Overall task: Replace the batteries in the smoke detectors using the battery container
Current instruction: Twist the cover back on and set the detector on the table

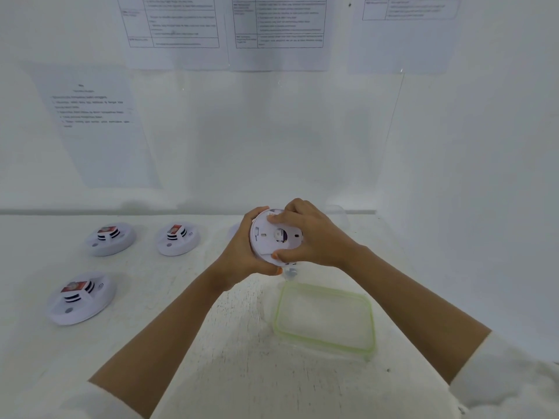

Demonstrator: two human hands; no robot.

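My left hand [242, 252] and right hand [313, 237] both grip the smoke detector [276, 237] (backplate facing me); an uneven twist could drop it onto the table [211, 343].

Test booth, white walls [272, 140], taped instruction sheets [99, 122]

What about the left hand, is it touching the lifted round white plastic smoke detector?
Touching. The head view shows the left hand curled round the left rim of the smoke detector.
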